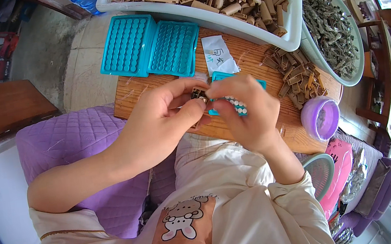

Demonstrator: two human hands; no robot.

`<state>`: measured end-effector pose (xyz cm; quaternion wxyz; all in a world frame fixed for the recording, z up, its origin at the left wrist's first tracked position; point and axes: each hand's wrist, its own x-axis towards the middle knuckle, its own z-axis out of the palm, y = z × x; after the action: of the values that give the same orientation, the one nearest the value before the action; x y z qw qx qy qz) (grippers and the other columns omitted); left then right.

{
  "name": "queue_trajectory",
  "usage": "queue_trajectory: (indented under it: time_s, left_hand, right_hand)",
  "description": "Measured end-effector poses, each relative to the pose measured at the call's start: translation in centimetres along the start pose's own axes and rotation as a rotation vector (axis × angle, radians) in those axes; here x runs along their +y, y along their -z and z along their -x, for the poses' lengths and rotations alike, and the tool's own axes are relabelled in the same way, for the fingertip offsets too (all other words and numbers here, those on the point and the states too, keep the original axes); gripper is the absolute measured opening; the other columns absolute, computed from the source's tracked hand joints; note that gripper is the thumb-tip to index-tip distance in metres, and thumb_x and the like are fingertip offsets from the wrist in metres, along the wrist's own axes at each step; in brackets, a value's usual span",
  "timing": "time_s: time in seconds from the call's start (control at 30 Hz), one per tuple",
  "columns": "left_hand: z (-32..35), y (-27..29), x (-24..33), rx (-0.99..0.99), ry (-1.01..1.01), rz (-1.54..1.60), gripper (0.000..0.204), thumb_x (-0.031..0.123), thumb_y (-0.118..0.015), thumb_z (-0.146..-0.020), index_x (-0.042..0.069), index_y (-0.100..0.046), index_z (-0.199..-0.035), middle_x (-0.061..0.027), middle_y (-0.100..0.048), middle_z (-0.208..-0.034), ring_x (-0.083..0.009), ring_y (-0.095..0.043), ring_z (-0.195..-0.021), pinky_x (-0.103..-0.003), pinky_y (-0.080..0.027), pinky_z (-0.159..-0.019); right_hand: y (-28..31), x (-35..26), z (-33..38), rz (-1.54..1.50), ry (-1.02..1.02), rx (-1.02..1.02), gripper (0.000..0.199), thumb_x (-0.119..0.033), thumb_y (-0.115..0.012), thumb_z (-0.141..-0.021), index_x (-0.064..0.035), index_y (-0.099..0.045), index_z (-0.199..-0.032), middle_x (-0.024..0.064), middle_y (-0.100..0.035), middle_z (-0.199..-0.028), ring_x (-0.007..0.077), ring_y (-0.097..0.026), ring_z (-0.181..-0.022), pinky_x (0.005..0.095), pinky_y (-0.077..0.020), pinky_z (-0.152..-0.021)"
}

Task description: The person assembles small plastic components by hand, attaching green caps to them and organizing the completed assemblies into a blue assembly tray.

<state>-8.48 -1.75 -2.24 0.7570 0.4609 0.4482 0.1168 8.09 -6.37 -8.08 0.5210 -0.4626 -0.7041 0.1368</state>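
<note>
Both hands' fingers pinch one small brown piece (198, 94) above the teal tray (232, 103). A loosened grip could drop it.

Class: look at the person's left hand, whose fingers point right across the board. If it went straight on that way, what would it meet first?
The left hand would first meet the right hand: their fingers already pinch the same small brown piece between them. Beyond it lies the teal tray, though depth is hard to judge.
</note>
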Motion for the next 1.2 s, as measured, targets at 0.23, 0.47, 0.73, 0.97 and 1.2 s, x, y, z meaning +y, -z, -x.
queue_trajectory:
  time_s: [0.23,0.47,0.73,0.97,1.2]
  left_hand:
    - [0.2,0.1,0.7,-0.04,-0.007,-0.04,0.024,0.005,-0.042,-0.088,0.001,-0.051,-0.109,-0.008,-0.058,-0.096,-0.0126,-0.058,-0.085,-0.026,-0.048,-0.076]
    - [0.2,-0.1,0.9,-0.055,0.04,-0.029,0.025,0.005,-0.042,-0.088,0.002,-0.051,-0.111,-0.0082,-0.058,-0.097,-0.0127,-0.059,-0.085,-0.026,-0.048,-0.076]
    - [0.3,-0.1,-0.2,-0.073,0.002,0.0,0.027,0.007,-0.044,-0.09,0.001,-0.048,-0.116,-0.0098,-0.058,-0.1,-0.0138,-0.059,-0.088,-0.025,-0.048,-0.077]
    - [1.0,-1.0,-0.3,-0.124,0.019,-0.03,0.031,0.011,-0.047,-0.092,-0.002,-0.043,-0.12,-0.0103,-0.058,-0.103,-0.0139,-0.059,-0.09,-0.026,-0.048,-0.079]
    - [1.3,-1.4,-0.6,-0.114,-0.047,-0.104,0.036,0.016,-0.053,-0.09,-0.004,-0.044,-0.119,-0.0065,-0.057,-0.095,-0.0098,-0.056,-0.085,-0.024,-0.047,-0.076]
  right_hand:
    - [-2.4,9.9,-0.4,0.263,-0.331,-0.195,0.02,-0.005,-0.06,-0.076,-0.0043,-0.056,-0.096,0.0145,-0.062,-0.082,0.028,-0.062,-0.076,0.0366,-0.0499,-0.062]
    - [-4.6,13.6,0.3,0.559,-0.358,-0.45,0.022,-0.009,-0.059,-0.077,-0.0066,-0.056,-0.099,0.0151,-0.062,-0.087,0.0341,-0.06,-0.078,0.0415,-0.0496,-0.065]
    - [-0.9,5.9,-0.1,-0.07,-0.609,0.012,0.024,0.001,-0.056,-0.077,-0.0024,-0.059,-0.1,0.0106,-0.062,-0.082,0.0208,-0.062,-0.071,0.0286,-0.0499,-0.062]
    - [0.7,-3.3,2.6,-0.156,-0.395,0.212,0.027,0.012,-0.066,-0.065,0.0013,-0.06,-0.089,0.0099,-0.062,-0.081,0.02,-0.061,-0.067,0.0268,-0.0493,-0.055]
    - [-1.3,-3.2,3.0,0.035,-0.027,0.332,0.031,0.011,-0.066,-0.058,0.0018,-0.059,-0.086,0.0094,-0.059,-0.08,0.0206,-0.058,-0.067,0.0276,-0.0483,-0.056]
